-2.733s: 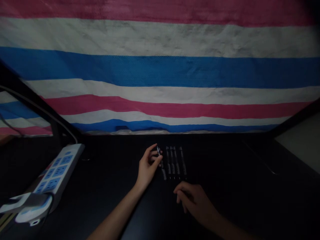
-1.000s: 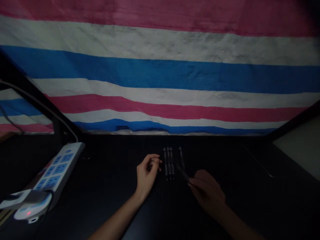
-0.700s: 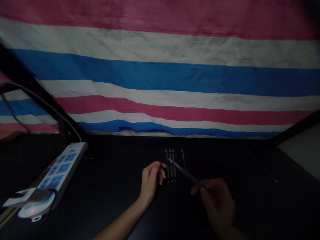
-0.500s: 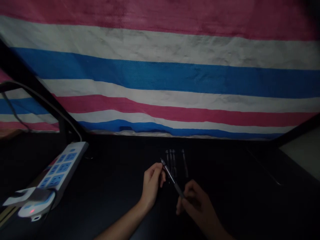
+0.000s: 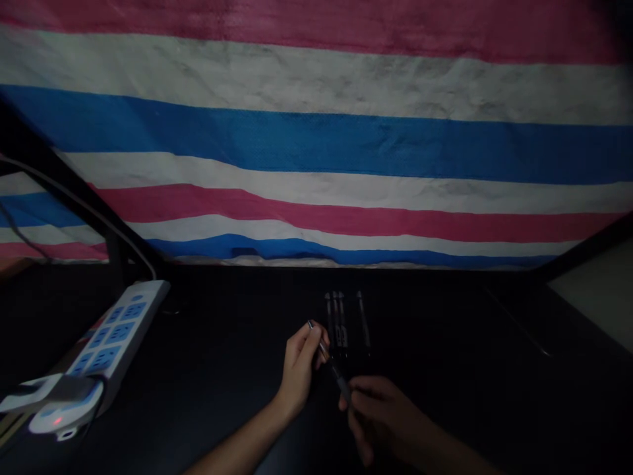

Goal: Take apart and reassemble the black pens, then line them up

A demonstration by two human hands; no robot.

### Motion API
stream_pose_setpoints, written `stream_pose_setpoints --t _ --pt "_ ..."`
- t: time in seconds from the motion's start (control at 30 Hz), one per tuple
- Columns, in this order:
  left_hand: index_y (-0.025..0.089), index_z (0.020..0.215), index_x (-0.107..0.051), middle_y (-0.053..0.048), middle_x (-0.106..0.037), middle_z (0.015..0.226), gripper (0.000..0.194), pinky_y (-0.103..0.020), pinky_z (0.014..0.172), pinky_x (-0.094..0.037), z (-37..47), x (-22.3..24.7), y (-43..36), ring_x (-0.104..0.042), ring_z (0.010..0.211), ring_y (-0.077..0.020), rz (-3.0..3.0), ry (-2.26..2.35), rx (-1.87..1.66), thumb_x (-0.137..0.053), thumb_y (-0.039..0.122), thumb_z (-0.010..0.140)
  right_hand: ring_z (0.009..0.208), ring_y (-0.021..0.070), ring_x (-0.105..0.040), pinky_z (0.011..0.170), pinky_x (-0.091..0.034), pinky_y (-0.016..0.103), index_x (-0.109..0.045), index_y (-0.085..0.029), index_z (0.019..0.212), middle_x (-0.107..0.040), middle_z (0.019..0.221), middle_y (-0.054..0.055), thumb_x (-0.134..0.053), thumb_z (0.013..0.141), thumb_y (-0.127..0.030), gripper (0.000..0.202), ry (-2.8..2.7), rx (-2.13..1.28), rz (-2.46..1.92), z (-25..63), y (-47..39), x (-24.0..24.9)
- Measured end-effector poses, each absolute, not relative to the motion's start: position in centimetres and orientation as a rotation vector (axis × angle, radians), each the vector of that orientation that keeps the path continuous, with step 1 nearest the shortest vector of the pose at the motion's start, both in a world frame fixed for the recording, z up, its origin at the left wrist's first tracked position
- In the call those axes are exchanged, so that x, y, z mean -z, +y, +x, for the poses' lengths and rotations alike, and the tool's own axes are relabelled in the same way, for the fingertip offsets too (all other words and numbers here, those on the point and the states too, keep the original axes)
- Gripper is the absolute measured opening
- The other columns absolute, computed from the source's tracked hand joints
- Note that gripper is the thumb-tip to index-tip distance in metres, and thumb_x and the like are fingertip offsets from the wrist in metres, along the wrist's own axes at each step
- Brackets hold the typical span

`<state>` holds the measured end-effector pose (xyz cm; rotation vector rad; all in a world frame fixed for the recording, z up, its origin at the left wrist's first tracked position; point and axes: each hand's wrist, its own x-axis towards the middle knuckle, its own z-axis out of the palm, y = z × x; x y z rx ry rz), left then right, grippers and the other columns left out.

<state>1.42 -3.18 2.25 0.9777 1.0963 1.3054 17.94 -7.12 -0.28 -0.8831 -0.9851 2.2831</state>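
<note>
A pen [image 5: 338,375] with a dark grip section slants between my two hands above the black table. My left hand [image 5: 302,359] pinches its upper barrel between thumb and fingers, and the pen's end pokes out above the thumb. My right hand [image 5: 378,409] holds the lower end at the grip, with its other fingers partly curled below. The pen's tip is hidden by the right fingers. Just beyond my hands, several clear pens [image 5: 337,320] lie side by side on the table, and one more pen [image 5: 364,322] lies a little apart to their right.
A white power strip [image 5: 111,349] with blue sockets, a lit red light and a plugged-in adapter lies at the left. Behind the black table [image 5: 237,310] hangs a striped sheet [image 5: 316,145]. Dark frame bars [image 5: 74,191] slant down at the left and right.
My left hand has closed its grip around the pen's upper barrel. My right hand has turned and moved slightly left at the lower end. The view has shifted slightly.
</note>
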Motion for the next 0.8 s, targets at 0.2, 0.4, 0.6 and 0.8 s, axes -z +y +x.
stream_pose_setpoints --t 0.2,0.4,0.6,0.8 --pt "0.016 0.061 -0.052 0.003 -0.044 0.051 0.044 -0.022 0.047 -0.030 1.2 -1.7 -3.7 -0.037 0.048 -0.0098 1.083 1.120 -1.366 -0.051 0.052 0.085 0.041 0.0110 -0.059 0.041 -0.042 0.019 -0.053 -0.012 0.081 -0.063 0.057 0.001 -0.060 0.082 -0.044 0.033 -1.192 -2.106 -1.062 17.9 -7.2 -0.7" --pt "0.018 0.059 -0.045 0.005 -0.034 0.051 0.045 -0.023 0.044 -0.023 1.2 -0.8 -4.0 -0.028 0.047 -0.0088 1.089 1.167 -1.389 -0.051 0.055 0.084 0.036 0.0099 -0.056 0.037 -0.039 0.017 -0.048 -0.017 0.069 -0.060 0.049 -0.003 -0.063 0.078 -0.039 0.028 -1.387 -1.826 -1.283 17.7 -7.4 -1.6" --pt "0.018 0.055 -0.037 0.005 -0.031 0.054 0.047 -0.022 0.047 -0.025 1.2 -0.7 -4.0 -0.027 0.051 -0.0094 1.186 1.267 -1.420 -0.054 0.051 0.084 0.034 0.0090 -0.054 0.035 -0.036 0.015 -0.042 -0.019 0.068 -0.059 0.047 -0.005 -0.067 0.073 -0.032 0.028 -1.377 -1.754 -1.345 17.6 -7.4 -1.5" --pt "0.018 0.055 -0.041 0.006 -0.032 0.053 0.047 -0.021 0.045 -0.025 1.3 -1.4 -3.8 -0.027 0.050 -0.0091 1.046 1.261 -1.418 -0.057 0.054 0.081 0.047 0.0159 -0.065 0.043 -0.048 0.023 -0.046 -0.017 0.089 -0.067 0.062 0.003 -0.057 0.080 -0.056 0.042 -1.158 -2.165 -1.045 17.9 -6.9 -1.0"
